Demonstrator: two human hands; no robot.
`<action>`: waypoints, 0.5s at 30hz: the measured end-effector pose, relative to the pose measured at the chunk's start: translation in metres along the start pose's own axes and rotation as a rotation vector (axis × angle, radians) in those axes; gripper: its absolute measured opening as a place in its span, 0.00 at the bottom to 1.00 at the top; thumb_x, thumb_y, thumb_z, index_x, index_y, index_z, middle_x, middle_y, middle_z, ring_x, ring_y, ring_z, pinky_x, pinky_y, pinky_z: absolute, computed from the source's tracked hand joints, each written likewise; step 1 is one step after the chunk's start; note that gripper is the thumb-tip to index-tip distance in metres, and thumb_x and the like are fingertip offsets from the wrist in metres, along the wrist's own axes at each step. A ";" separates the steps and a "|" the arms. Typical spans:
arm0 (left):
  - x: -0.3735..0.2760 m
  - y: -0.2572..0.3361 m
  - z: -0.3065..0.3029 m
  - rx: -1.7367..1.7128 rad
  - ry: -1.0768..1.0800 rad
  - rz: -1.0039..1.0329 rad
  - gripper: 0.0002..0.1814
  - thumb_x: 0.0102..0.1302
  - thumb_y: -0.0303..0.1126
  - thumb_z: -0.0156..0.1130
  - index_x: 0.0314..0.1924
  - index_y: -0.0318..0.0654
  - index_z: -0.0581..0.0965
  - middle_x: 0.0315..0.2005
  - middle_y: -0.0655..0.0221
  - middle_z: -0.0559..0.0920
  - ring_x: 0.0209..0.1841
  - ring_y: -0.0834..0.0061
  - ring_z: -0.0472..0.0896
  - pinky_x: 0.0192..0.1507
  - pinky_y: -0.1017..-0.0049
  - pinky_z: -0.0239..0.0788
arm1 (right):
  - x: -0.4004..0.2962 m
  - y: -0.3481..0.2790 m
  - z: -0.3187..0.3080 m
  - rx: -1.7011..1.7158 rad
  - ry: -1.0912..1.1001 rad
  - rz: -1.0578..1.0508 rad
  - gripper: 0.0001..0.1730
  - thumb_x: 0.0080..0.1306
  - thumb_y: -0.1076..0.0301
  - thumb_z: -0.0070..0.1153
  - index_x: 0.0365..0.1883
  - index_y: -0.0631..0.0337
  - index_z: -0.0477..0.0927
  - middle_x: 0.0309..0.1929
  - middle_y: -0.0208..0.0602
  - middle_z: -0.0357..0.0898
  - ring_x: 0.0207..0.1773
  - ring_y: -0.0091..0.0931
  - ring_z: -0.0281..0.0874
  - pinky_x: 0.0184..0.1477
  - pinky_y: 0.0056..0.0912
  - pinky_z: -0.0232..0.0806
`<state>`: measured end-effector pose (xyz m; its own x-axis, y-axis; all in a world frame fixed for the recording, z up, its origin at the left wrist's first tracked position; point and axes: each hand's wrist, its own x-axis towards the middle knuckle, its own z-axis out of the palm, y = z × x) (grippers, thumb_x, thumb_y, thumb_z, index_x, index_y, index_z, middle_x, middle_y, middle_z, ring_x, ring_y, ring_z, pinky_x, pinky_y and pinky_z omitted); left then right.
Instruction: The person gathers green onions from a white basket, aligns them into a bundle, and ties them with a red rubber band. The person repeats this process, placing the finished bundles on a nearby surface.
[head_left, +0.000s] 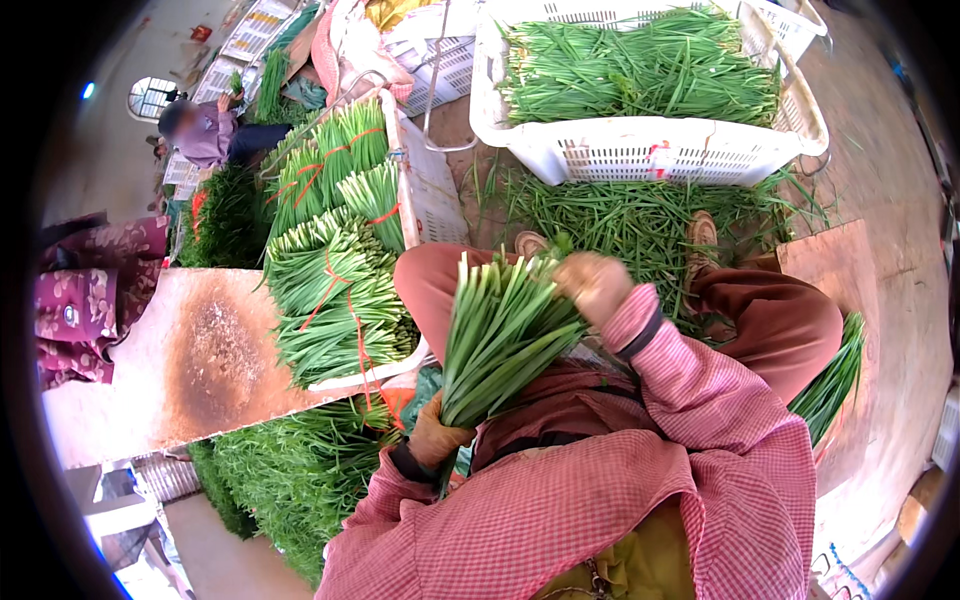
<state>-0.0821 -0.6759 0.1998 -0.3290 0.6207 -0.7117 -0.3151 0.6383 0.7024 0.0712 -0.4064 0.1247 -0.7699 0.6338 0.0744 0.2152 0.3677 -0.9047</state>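
A thick bunch of garlic chives stands tilted over my lap, pale cut ends up and away from me. My left hand is closed around its lower, leafy part. Blurred by motion, my right hand is at the bunch's upper right, beside the cut ends. Its fingers are curled, and whether they pinch a leaf cannot be made out. To the left, a white plastic crate holds several chive bundles tied with red bands.
A white crate of loose chives stands ahead. Chive leaves litter the floor around my shoes. A stained board lies at left, above a leafy green heap. More chives lie by my right knee. Another person sits at far left.
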 end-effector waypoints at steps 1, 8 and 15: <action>-0.004 -0.001 -0.002 -0.025 0.034 -0.009 0.30 0.38 0.13 0.60 0.47 0.37 0.71 0.33 0.70 0.78 0.29 0.79 0.75 0.28 0.78 0.69 | 0.002 0.013 -0.007 0.004 0.240 -0.010 0.13 0.67 0.62 0.46 0.33 0.61 0.78 0.34 0.40 0.80 0.39 0.35 0.78 0.41 0.33 0.72; -0.006 0.009 0.002 0.045 0.060 -0.011 0.26 0.38 0.15 0.60 0.44 0.36 0.72 0.28 0.71 0.77 0.25 0.79 0.74 0.24 0.79 0.67 | -0.017 0.043 -0.063 -0.539 0.299 0.197 0.37 0.54 0.39 0.54 0.53 0.59 0.72 0.58 0.49 0.65 0.62 0.40 0.58 0.58 0.46 0.54; 0.003 0.008 0.005 0.146 0.071 0.138 0.29 0.41 0.16 0.59 0.48 0.37 0.71 0.32 0.73 0.78 0.30 0.82 0.75 0.32 0.80 0.68 | -0.013 -0.015 0.017 -0.430 -0.135 -0.188 0.18 0.62 0.49 0.48 0.39 0.51 0.79 0.50 0.39 0.73 0.57 0.36 0.65 0.65 0.44 0.49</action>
<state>-0.0816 -0.6666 0.2032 -0.4234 0.6765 -0.6026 -0.1325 0.6117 0.7799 0.0682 -0.4318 0.1299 -0.8842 0.4460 0.1387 0.2718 0.7329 -0.6237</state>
